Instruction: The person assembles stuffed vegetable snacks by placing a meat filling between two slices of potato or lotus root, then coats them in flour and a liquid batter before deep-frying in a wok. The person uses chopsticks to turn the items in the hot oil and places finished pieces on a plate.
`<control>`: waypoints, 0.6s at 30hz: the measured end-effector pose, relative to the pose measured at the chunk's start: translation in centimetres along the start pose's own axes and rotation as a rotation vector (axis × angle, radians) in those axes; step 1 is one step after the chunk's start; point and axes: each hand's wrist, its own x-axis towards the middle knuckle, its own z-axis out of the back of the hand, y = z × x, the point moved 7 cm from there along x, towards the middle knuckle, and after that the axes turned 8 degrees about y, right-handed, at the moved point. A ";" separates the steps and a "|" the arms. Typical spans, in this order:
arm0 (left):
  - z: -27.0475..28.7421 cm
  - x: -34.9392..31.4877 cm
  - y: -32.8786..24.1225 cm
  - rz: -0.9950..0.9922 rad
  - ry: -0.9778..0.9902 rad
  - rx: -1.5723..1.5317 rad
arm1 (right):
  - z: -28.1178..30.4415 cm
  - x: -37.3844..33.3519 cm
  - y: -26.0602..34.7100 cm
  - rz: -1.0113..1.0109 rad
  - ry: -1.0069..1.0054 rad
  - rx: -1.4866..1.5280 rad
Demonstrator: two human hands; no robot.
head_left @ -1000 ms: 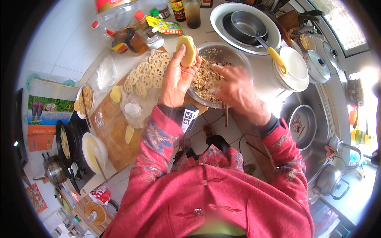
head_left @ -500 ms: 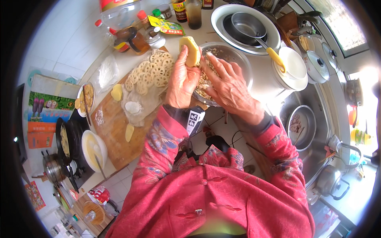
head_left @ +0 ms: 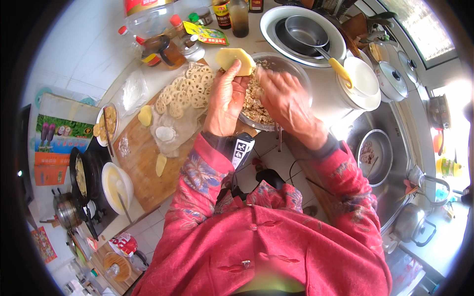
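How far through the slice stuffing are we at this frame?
Done: a small plate at the board's left end holds a few browned pieces, and a dark pan holds more. In hand: the left hand holds a pale slice over the metal bowl of minced filling, with the right hand in the bowl. Left: a pile of lotus root slices and a few pale pieces on the wooden board.

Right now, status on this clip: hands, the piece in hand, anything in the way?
Left hand holds pale yellow slice up. Right hand in the metal bowl of minced filling. Nothing between them.
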 end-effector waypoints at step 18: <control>-2.9 -2.0 -1.7 0.202 0.402 0.595 | 0.3 4.0 -5.8 -0.276 0.221 0.889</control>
